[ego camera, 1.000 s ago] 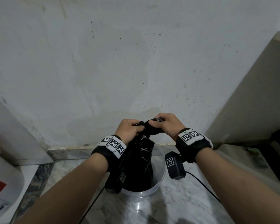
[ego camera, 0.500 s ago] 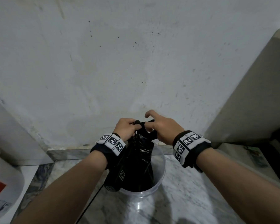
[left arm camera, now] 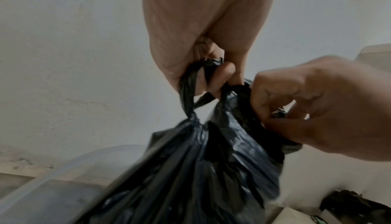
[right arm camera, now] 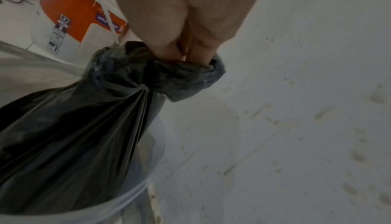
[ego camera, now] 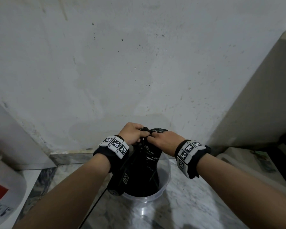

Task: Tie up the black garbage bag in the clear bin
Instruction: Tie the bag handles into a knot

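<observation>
The black garbage bag stands inside the clear bin, its gathered neck drawn up above the bin rim between both hands. Compared with half a second ago, the right hand has lowered its raised index finger and closed down onto the neck, and a loose tail of film now projects past the knuckles toward the wall. The left hand remains in much the same place at the neck.

Left hand: fingers curled, gripping a twisted strand of film looped around one finger. Right hand: fingers and thumb curled, pinching the bunched film; in the right wrist view the fingertips sink into a thick wad of film above the tight waist of the neck. Whether a knot is complete cannot be told.

The bag film is thin, glossy and heavily creased, with long pleats fanning downward from the neck. The bin is round, of translucent smooth plastic with a rolled rim. It sits on a grey-veined marble floor near a rough, speckled white wall. Each wrist carries a black strap with square black-and-white marker tiles. An orange-and-white printed box lies to the left.
</observation>
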A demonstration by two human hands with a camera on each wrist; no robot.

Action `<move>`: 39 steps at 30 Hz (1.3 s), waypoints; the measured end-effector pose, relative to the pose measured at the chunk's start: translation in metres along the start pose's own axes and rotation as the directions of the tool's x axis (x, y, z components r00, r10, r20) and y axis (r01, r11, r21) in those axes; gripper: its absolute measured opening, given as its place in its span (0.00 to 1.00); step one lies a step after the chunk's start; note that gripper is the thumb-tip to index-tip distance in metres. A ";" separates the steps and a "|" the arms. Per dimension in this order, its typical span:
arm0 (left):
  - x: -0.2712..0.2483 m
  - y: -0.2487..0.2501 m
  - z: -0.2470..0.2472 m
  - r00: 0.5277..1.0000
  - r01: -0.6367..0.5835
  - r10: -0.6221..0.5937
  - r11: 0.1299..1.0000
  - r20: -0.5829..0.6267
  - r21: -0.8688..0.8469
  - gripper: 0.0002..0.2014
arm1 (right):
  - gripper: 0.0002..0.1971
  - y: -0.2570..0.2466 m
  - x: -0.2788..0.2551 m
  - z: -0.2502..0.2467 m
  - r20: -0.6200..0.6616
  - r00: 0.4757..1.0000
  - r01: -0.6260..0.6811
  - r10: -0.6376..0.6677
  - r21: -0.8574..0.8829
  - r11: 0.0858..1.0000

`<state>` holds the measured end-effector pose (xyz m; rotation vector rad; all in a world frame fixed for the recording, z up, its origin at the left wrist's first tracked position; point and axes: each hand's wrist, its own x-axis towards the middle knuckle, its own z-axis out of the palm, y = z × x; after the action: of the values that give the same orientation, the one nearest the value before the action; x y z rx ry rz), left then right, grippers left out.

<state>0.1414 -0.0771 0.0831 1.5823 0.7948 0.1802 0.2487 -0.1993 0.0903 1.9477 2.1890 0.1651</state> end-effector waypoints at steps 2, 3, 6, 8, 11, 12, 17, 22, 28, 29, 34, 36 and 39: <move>-0.003 0.001 0.000 1.000 0.005 -0.005 1.000 0.012 -0.025 0.06 | 0.14 0.000 -0.001 -0.006 0.126 0.988 -0.082 0.086 -0.042 0.996; -0.005 0.002 -0.002 1.000 0.007 -0.007 0.997 -0.003 -0.071 0.09 | 0.13 -0.001 -0.001 -0.009 0.150 0.985 -0.072 0.088 -0.108 0.992; -0.014 0.004 -0.018 0.998 0.057 -0.050 0.953 0.029 -0.297 0.18 | 0.13 0.000 -0.002 -0.015 0.205 0.970 -0.079 0.128 -0.231 0.970; -0.017 -0.001 -0.035 0.996 0.077 -0.057 0.924 0.063 -0.375 0.20 | 0.18 0.006 -0.004 -0.022 0.268 0.942 -0.145 0.201 -0.215 0.966; -0.022 -0.006 -0.052 0.995 0.073 -0.048 0.938 0.082 -0.338 0.20 | 0.24 0.011 -0.004 -0.032 0.332 0.903 -0.270 0.272 -0.051 0.961; -0.024 -0.007 -0.053 0.995 0.061 -0.037 0.956 0.088 -0.287 0.20 | 0.25 0.010 -0.004 -0.035 0.364 0.883 -0.325 0.296 0.021 0.946; -0.028 -0.011 -0.049 0.993 -0.001 0.018 0.990 0.116 -0.141 0.20 | 0.28 0.002 0.007 -0.046 0.525 0.789 -0.533 0.318 0.329 0.780; -0.028 -0.013 -0.041 0.977 -0.002 0.044 0.980 0.208 -0.197 0.15 | 0.39 0.016 0.016 -0.048 0.726 0.687 -0.726 0.029 0.685 0.060; -0.020 -0.018 -0.039 0.981 -0.033 0.085 0.959 0.176 -0.282 0.20 | 0.19 0.014 0.018 -0.033 0.612 0.786 -0.445 0.094 0.663 -0.602; -0.018 -0.019 -0.039 0.983 -0.049 0.095 0.962 0.160 -0.270 0.20 | 0.21 0.012 0.019 -0.029 0.614 0.781 -0.432 0.109 0.659 -0.616; -0.015 -0.025 -0.033 0.993 -0.102 0.116 0.963 0.039 -0.249 0.19 | 0.22 0.000 0.023 -0.019 0.615 0.727 -0.384 0.304 0.732 -0.562; -0.013 -0.025 -0.030 0.993 -0.111 0.115 0.963 0.004 -0.248 0.18 | 0.16 -0.002 0.022 -0.016 0.609 0.692 -0.346 0.387 0.751 -0.562; -0.012 -0.021 -0.023 0.991 -0.070 0.100 0.957 0.093 -0.282 0.14 | 0.18 -0.006 0.021 -0.011 0.595 0.697 -0.339 0.401 0.765 -0.547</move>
<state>0.1123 -0.0661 0.0719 1.3479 0.5904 0.2562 0.2384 -0.1782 0.0985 3.3347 0.6945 -2.4693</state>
